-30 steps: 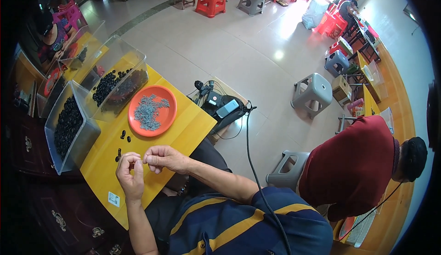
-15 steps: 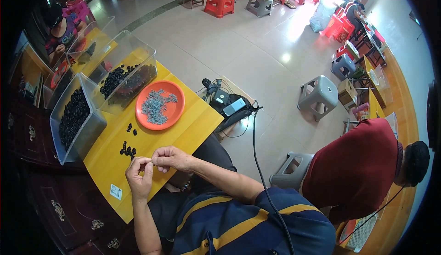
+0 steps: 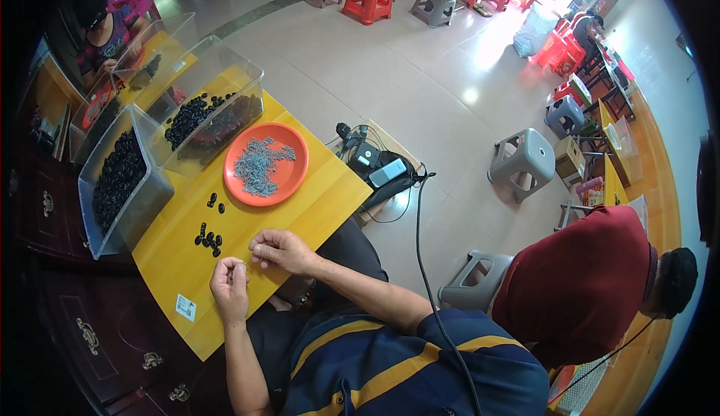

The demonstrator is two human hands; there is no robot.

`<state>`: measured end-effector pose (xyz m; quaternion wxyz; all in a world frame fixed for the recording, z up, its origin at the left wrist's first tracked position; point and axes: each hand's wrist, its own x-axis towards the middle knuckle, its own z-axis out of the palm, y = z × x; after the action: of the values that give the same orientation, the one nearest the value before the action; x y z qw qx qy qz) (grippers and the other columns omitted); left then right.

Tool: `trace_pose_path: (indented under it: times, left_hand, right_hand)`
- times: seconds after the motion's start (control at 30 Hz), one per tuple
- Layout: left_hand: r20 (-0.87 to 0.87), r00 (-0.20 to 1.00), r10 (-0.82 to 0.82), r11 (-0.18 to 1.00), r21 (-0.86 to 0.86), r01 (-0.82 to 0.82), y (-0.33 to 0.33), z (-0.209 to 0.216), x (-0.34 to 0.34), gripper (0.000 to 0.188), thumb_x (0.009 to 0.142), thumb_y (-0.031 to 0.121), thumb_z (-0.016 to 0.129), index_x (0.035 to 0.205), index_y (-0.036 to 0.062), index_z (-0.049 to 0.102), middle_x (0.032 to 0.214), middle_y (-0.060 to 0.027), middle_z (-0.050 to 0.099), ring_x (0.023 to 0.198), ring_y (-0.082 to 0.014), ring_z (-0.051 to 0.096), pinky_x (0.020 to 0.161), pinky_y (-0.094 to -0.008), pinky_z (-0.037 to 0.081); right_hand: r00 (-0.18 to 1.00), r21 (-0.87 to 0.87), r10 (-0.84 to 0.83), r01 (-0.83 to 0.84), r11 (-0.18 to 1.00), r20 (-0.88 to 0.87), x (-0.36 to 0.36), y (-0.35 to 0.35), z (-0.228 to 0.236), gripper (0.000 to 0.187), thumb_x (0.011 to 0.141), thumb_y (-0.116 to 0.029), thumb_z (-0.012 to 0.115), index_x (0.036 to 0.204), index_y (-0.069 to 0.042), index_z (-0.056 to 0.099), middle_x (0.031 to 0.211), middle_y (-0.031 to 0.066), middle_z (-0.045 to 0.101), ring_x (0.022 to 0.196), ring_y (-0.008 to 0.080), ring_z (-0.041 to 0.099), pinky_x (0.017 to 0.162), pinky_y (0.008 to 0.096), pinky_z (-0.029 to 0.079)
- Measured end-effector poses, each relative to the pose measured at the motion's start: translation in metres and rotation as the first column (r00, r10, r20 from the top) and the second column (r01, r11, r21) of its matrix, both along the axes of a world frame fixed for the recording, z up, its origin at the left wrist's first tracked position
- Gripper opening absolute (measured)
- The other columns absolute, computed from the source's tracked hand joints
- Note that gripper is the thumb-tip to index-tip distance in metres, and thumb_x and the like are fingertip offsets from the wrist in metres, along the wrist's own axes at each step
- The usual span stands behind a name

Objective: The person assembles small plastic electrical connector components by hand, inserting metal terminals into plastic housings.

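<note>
My left hand (image 3: pixel 229 288) is closed in a pinch above the near edge of the yellow tabletop (image 3: pixel 176 266). Just to its right, my right hand (image 3: pixel 283 251) also pinches thumb against fingers, with a small gap between the two. Whatever either hand holds is too small to make out. Several small black oval pieces (image 3: pixel 209 239) lie loose on the table beyond my left hand, with a few more farther up. An orange-red plate (image 3: pixel 301 178) beyond my right hand carries a spread of small grey slender parts (image 3: pixel 256 170).
A clear bin (image 3: pixel 155 204) and another clear bin (image 3: pixel 256 78) hold black pieces at the table's left and far side. A person (image 3: pixel 109 45) sits beyond them; a co-worker in dark red (image 3: pixel 577 285) is at right. A black cable (image 3: pixel 424 266) runs beside my right arm.
My hands were touching at the fingertips and have come slightly apart. Both remain pinched. The whole view has shifted a little, while the plate, bins and loose black pieces stay in place.
</note>
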<state>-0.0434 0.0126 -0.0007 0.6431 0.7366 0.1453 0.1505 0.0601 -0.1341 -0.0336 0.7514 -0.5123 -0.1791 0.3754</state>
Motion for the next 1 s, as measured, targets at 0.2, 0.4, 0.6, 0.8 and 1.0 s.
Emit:
trace_pose_path:
  times: [0.2, 0.4, 0.6, 0.8, 1.0]
  left_hand:
    - [0.020, 1.000, 0.002, 1.000, -0.024, -0.002, -0.012, 0.004, 0.009, 0.008, 0.095, 0.008, 0.057, 0.087, 0.0060, 0.056, 0.076, 0.0045, 0.052, 0.064, -0.0030, 0.047, 0.059, -0.0183, 0.039]
    - [-0.001, 0.999, -0.037, 0.999, -0.027, 0.037, -0.013, -0.006, 0.006, 0.004, 0.094, 0.006, 0.058, 0.090, 0.0045, 0.057, 0.076, 0.0058, 0.052, 0.063, -0.0018, 0.045, 0.057, -0.0181, 0.037]
    - [-0.043, 0.967, -0.250, 0.828, 0.509, 0.236, 0.002, 0.049, 0.026, 0.006, 0.090, 0.005, 0.057, 0.086, 0.0014, 0.056, 0.082, -0.0079, 0.063, 0.069, -0.0171, 0.059, 0.064, -0.0290, 0.049]
    - [0.165, 0.802, -0.574, 0.050, 0.985, -0.166, -0.037, 0.222, 0.116, 0.007, 0.083, 0.003, 0.057, 0.087, -0.0012, 0.061, 0.136, -0.0182, 0.054, 0.124, -0.0338, 0.053, 0.097, -0.0418, 0.048]
    - [0.347, 0.451, -0.822, 0.069, 0.848, -0.526, -0.156, 0.298, 0.163, 0.008, 0.090, 0.009, 0.057, 0.086, 0.0055, 0.063, 0.118, -0.0105, 0.062, 0.112, -0.0280, 0.059, 0.090, -0.0388, 0.051]
  right_hand:
    - [0.997, -0.098, -0.061, 0.065, 0.993, 0.047, 0.000, -0.002, 0.005, 0.015, 0.101, -0.016, 0.055, 0.103, -0.002, 0.060, 0.089, 0.0015, 0.065, 0.074, 0.0059, 0.059, 0.067, 0.0213, 0.050]
    - [0.987, 0.051, -0.151, 0.154, 0.987, -0.051, -0.002, -0.001, -0.002, 0.008, 0.098, -0.004, 0.053, 0.102, 0.001, 0.059, 0.086, 0.0028, 0.063, 0.077, 0.0085, 0.060, 0.071, 0.0237, 0.052]
    - [0.988, 0.020, -0.028, 0.025, 0.999, 0.152, 0.002, 0.003, -0.015, 0.009, 0.098, -0.001, 0.053, 0.104, 0.000, 0.059, 0.096, 0.0025, 0.064, 0.086, 0.0097, 0.062, 0.080, 0.0248, 0.052]
    - [0.994, 0.017, -0.049, 0.048, 0.999, 0.097, 0.008, -0.003, -0.019, 0.009, 0.099, 0.000, 0.052, 0.105, 0.000, 0.058, 0.098, 0.0033, 0.065, 0.089, 0.0106, 0.063, 0.085, 0.0255, 0.052]
    - [0.962, -0.137, -0.102, 0.140, 0.981, 0.252, 0.002, -0.009, 0.012, 0.010, 0.098, -0.001, 0.054, 0.105, 0.001, 0.059, 0.093, 0.0041, 0.065, 0.083, 0.0094, 0.062, 0.075, 0.0238, 0.052]
